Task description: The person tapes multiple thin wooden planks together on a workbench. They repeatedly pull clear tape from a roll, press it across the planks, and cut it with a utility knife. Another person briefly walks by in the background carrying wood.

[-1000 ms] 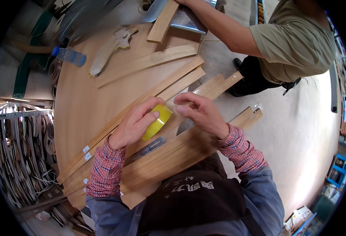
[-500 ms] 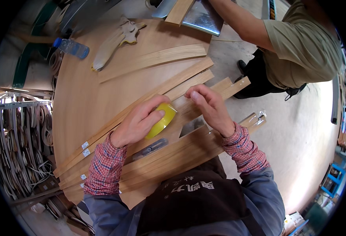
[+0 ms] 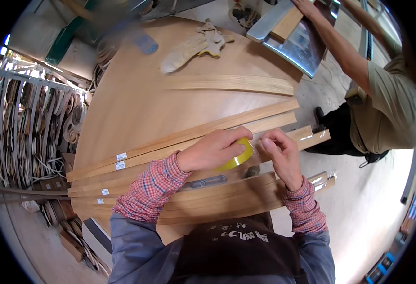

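My left hand (image 3: 212, 150) is closed around a roll of yellow adhesive tape (image 3: 240, 159), held above the wooden strips. Just right of the roll is my right hand (image 3: 284, 158), its thumb and fingertips pinched together; whatever is between them is too small to make out. Below the hands, a grey utility knife (image 3: 203, 182) rests by the near wooden boards (image 3: 217, 199). Clear tape wraps the right ends of some boards. Beyond my left hand run long wooden strips (image 3: 179, 144) with small white labels near their left ends.
On the round-edged wooden table (image 3: 122, 113) lie a separate strip (image 3: 236, 84), a pair of work gloves (image 3: 193, 49) and a plastic bottle (image 3: 146, 44). At the far right, a co-worker's hand (image 3: 305, 7) touches a board on a metal-topped surface (image 3: 293, 52). Rolls of banding (image 3: 32, 128) hang at left.
The view has shifted, so the table sits differently in it. My right fingertips have come nearer the tape roll, which stays in my left hand. The co-worker's hand now shows on the board.
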Demonstrator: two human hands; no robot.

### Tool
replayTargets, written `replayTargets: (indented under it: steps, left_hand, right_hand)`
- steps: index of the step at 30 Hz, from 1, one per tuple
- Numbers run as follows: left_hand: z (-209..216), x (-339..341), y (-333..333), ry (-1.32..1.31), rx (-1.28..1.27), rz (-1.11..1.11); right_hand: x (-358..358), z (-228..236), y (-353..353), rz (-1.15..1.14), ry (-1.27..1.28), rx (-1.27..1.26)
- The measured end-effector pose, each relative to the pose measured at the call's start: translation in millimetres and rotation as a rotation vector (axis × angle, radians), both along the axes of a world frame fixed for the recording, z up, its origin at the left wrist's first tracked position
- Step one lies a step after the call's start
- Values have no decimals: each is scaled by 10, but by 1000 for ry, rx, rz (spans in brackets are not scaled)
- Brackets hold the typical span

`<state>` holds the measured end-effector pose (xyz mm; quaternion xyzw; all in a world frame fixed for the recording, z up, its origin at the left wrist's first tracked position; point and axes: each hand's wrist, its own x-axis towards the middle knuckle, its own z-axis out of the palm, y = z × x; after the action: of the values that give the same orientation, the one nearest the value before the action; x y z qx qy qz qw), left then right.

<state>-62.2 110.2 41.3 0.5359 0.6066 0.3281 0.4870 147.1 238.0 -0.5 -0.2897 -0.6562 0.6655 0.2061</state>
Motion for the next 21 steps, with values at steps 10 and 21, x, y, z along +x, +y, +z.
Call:
replayTargets:
  steps: [10,21]
  left_hand:
    - [0,-34,-29,11,-4,-27]
    - [420,-196,-287,-3,-78,79]
  right_hand:
    - [-90,51,-88,113,-2,86]
    - [-123,120,84,17,-51,93]
